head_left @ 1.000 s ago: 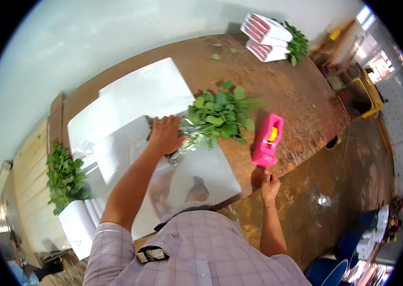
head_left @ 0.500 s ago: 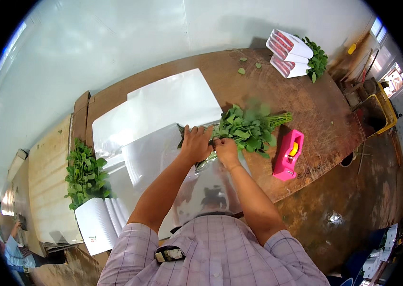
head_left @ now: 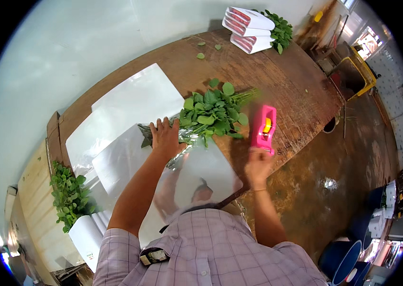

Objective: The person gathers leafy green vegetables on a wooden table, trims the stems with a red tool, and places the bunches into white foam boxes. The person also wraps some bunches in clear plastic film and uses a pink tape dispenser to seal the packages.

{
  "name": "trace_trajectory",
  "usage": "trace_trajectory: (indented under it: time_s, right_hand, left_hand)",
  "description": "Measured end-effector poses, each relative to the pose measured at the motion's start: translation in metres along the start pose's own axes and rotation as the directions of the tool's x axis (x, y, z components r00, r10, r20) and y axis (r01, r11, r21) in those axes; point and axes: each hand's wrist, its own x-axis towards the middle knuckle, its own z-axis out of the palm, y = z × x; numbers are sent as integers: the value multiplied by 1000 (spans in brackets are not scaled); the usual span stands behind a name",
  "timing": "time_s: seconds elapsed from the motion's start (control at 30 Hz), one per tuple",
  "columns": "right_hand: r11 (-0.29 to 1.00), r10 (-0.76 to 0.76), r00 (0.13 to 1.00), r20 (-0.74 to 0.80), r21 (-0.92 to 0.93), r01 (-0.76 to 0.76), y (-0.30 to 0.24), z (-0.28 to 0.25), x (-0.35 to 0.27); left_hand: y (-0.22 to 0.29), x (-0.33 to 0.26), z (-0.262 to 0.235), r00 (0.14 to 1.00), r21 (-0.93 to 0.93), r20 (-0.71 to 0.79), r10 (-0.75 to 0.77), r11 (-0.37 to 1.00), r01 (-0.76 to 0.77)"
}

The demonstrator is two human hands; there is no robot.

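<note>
The pink tape dispenser (head_left: 258,126) sits on the brown desk (head_left: 301,90), a yellow roll (head_left: 267,125) in its frame. Just left of the dispenser lies a leafy green bunch (head_left: 213,112), stems toward the dispenser's far end. Farther left of the dispenser, the left hand (head_left: 164,140) presses on clear wrapping (head_left: 189,138), fingers spread apart. At the dispenser's near end is the blurred right hand (head_left: 258,167); whether its fingers grip cannot be told. Beyond the dispenser, white-sleeved bundles (head_left: 251,29) are stacked.
</note>
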Motion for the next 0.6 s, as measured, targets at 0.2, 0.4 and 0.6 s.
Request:
trace_trajectory:
  time_s: [0.2, 0.4, 0.6]
  right_hand:
    - [954, 300, 944, 140, -14, -301, 34, -74, 73]
    - [949, 296, 942, 155, -159, -272, -17, -101, -50]
    - [733, 647, 720, 252, 56, -678, 27, -166, -176]
  left_hand:
    - [111, -6, 20, 777, -265, -465, 425, 770, -580]
    - [211, -4, 70, 882, -944, 265, 391, -80, 320]
    - [259, 2, 56, 818, -864, 365, 445, -165, 476]
